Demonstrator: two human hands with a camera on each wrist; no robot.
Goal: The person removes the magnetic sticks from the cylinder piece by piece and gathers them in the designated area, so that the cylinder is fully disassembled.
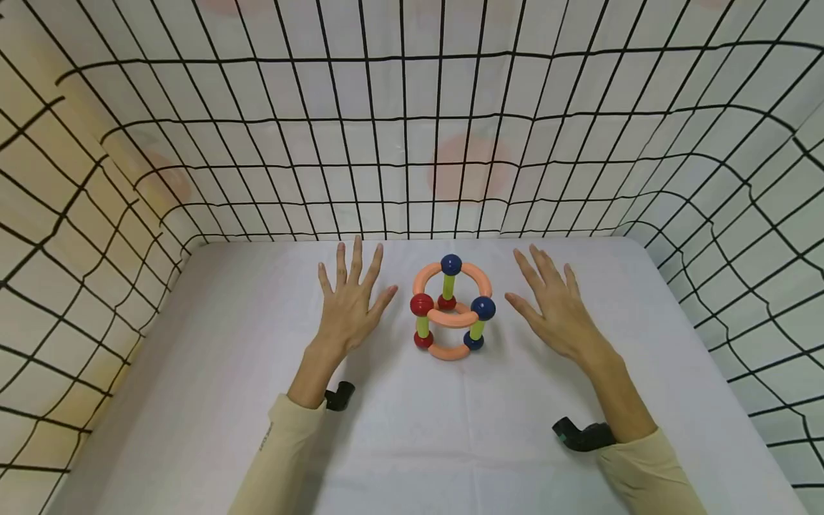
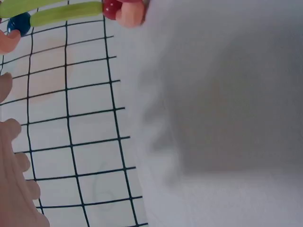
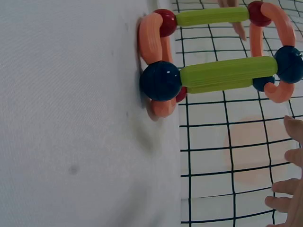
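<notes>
A toy frame (image 1: 450, 319) built of balls and rods stands upright on the white table between the two hands. Red and dark blue balls join its curved orange pieces, top and bottom, with lime-green upright rods; in the right wrist view, a green rod (image 3: 229, 73) shows up close. To its left, the left hand (image 1: 347, 307) hovers palm down with fingers spread, apart from the toy. On the other side the right hand (image 1: 560, 315) is held likewise, its thumb nearest the toy without touching it. Both hands hold nothing.
Black wire mesh (image 1: 405, 118) rises along the back and both sides of the white-covered table (image 1: 450, 436). Pale cloth hangs behind it. Black wrist-worn devices (image 1: 582, 435) sit by both cuffs of the beige sleeves (image 1: 280, 450).
</notes>
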